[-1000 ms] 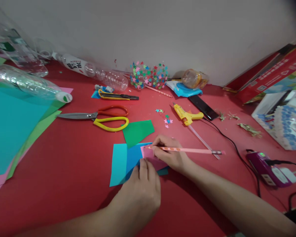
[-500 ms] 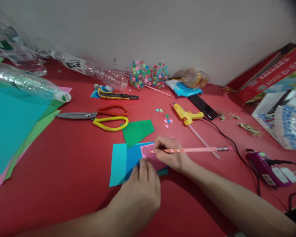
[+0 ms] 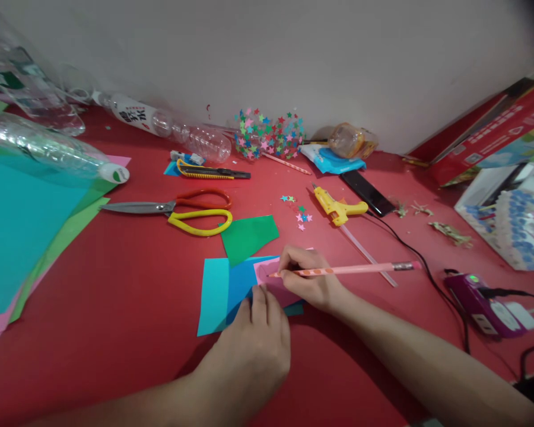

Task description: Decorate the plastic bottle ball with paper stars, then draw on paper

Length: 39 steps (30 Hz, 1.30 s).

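My right hand [image 3: 309, 279] is closed round a pink pencil [image 3: 351, 270], its tip resting on a small pink paper piece [image 3: 267, 276]. My left hand [image 3: 256, 344] lies on the near edge of that pink piece, fingers pressed together and flat, holding it down. The pink piece sits on overlapping blue and teal paper pieces [image 3: 222, 290]. A green paper scrap [image 3: 248, 236] lies just beyond them.
Scissors [image 3: 178, 213] with a yellow and an orange handle, a utility knife [image 3: 211, 173], a yellow glue gun [image 3: 337, 207] with cord, a phone [image 3: 367, 193], loose paper stars [image 3: 300, 216], plastic bottles [image 3: 53, 151], large paper sheets [image 3: 22, 231] at left, a purple device [image 3: 476, 299] and boxes [image 3: 502, 196] at right.
The pencil's tip has shifted slightly right along the pink paper, its eraser end swinging right and a little up. My left hand has stayed put.
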### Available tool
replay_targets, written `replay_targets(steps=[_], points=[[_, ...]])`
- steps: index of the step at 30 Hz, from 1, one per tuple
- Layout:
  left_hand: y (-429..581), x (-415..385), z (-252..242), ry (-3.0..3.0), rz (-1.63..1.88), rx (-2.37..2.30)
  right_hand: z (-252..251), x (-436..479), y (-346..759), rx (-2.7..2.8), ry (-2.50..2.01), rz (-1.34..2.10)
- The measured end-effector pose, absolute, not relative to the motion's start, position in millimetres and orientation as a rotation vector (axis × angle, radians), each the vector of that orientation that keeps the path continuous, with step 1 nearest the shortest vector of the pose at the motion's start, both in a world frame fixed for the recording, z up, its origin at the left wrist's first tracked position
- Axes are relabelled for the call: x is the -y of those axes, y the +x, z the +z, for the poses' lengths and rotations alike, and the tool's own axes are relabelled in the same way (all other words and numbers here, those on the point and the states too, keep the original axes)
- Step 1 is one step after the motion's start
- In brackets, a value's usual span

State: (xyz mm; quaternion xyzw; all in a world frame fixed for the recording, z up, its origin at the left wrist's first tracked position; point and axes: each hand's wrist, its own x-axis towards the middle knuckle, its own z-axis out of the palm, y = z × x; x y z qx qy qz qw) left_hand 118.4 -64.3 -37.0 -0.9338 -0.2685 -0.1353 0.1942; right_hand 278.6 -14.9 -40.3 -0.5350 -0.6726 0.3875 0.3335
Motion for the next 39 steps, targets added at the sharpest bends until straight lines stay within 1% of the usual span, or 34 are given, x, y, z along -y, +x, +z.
replay_targets(steps=[8,16,31,39], points=[[119.4,63.6,-37.4,-2.631,-0.385,0.763,-43.7,15.8,276.3,1.806,-1.394,0.966],[118.8,64.1,-37.6,-2.628,-0.380,0.762,-43.3,17.9,275.7,1.848,-1.355,1.065],[118.0,64.1,-38.8,-2.631,-0.366,0.755,-40.0,17.7,277.3,1.817,-1.341,1.102],[118.9,63.3,-37.1,-2.636,-0.383,0.758,-45.1,18.2,276.4,1.854,-1.383,0.992]])
